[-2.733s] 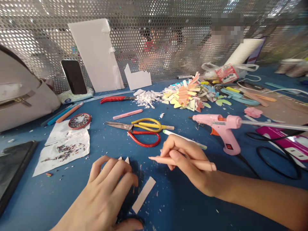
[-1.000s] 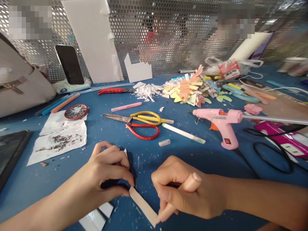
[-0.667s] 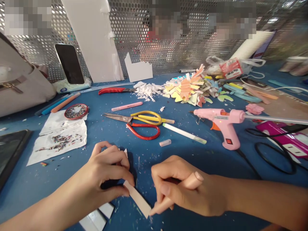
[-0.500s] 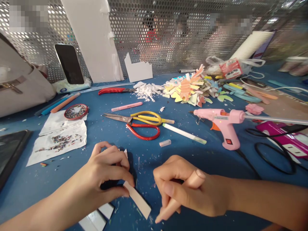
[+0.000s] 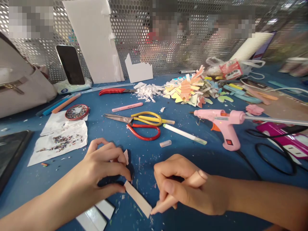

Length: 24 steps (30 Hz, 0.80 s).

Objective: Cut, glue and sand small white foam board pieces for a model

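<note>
My left hand pinches one end of a narrow pale peach strip of paper or card between thumb and forefinger. A small torn pale scrap shows beside its other fingers. My right hand is wrapped round a peach marker pen, its tip at the strip's free end, apparently touching it. White strips lie partly hidden under my left forearm. Beyond my hands are a pen cap, scissors with red and yellow handles and a white marker.
A pink glue gun with a cord stands at the right. Heaps of white scraps and coloured paper scraps lie at the back, near red-handled pliers. A phone leans by a perforated metal screen. A tablet-like slab is left.
The marker's tip has moved left onto the strip's free end. My left hand has shifted slightly left, and more of the strip shows beyond its fingertips.
</note>
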Each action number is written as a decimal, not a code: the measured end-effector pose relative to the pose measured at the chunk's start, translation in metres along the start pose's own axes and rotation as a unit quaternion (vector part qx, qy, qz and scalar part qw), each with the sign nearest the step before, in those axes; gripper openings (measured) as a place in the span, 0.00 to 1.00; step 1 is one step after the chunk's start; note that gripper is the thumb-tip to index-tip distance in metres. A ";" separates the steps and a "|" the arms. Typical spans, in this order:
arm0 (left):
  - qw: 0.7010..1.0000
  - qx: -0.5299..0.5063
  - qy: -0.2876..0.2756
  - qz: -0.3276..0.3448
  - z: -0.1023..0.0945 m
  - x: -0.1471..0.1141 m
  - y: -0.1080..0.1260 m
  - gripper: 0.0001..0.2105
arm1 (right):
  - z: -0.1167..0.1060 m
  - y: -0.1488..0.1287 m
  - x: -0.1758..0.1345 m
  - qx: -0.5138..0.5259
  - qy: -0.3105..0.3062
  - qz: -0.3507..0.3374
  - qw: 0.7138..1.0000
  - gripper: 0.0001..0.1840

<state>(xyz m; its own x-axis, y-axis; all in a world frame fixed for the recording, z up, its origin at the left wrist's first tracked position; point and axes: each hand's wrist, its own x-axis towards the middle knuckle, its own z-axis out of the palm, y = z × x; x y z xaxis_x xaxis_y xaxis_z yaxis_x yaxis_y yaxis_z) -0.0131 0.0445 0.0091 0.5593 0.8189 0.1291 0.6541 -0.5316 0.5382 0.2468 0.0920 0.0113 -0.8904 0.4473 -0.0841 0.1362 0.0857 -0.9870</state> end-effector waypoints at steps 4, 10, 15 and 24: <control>1.000 0.003 -0.006 0.005 0.001 0.000 0.000 0.12 | -0.002 -0.001 0.001 -0.015 0.002 0.009 1.000 0.18; 1.000 0.007 -0.014 0.002 0.004 -0.001 -0.001 0.10 | -0.001 0.003 0.001 -0.011 -0.034 0.036 0.999 0.21; 1.000 0.001 -0.016 0.002 0.005 -0.002 -0.003 0.08 | 0.000 0.002 0.002 -0.010 -0.011 0.048 0.999 0.21; 1.000 -0.010 -0.013 0.006 0.005 0.000 -0.002 0.08 | -0.001 0.003 0.001 0.020 -0.012 0.053 0.998 0.20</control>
<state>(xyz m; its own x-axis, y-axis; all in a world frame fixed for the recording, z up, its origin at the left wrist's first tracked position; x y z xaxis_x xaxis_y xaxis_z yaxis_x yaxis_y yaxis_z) -0.0117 0.0444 0.0045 0.5798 0.8068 0.1135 0.6380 -0.5362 0.5526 0.2464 0.0939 0.0087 -0.8824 0.4301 -0.1908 0.2132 0.0039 -0.9770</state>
